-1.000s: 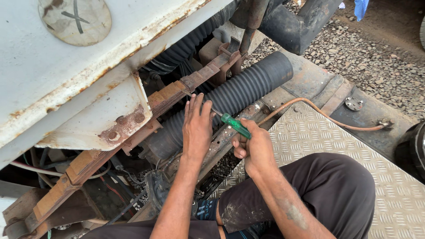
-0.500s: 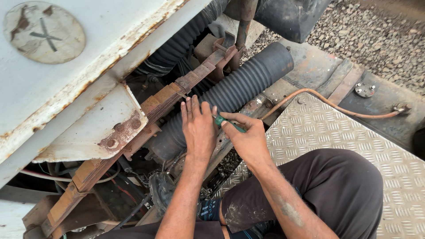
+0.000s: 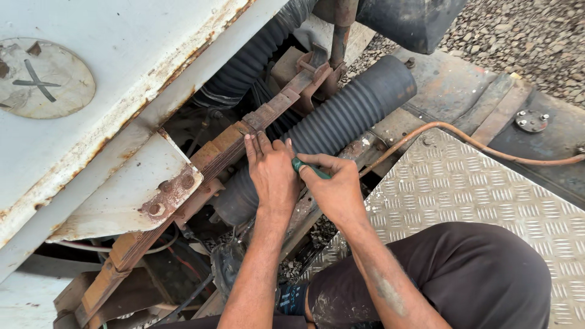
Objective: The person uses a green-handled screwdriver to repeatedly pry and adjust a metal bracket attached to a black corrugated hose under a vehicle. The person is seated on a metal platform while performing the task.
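Both hands have come closer together since a second ago, and less of the green tool shows now. The right hand (image 3: 335, 192) is shut around the green tool (image 3: 303, 167), with only its top end peeking out between thumb and finger. The left hand (image 3: 271, 173) lies flat and open, fingers straight, pressing on the black hose (image 3: 341, 119). The two hands touch side by side.

The tool points up and to the left, toward the left hand, so the left hand is the nearer one to its tip. The hose runs long from bottom left to top right, right under both hands.

Just left of the hands, a rusty bar (image 3: 225, 149) runs the same way as the hose. A thin orange tube (image 3: 463, 137) curves off to the right, along the top edge of the bumpy metal plate (image 3: 463, 189). On the white panel at the top left sits a round, pale plate (image 3: 39, 79) with a cross on it.
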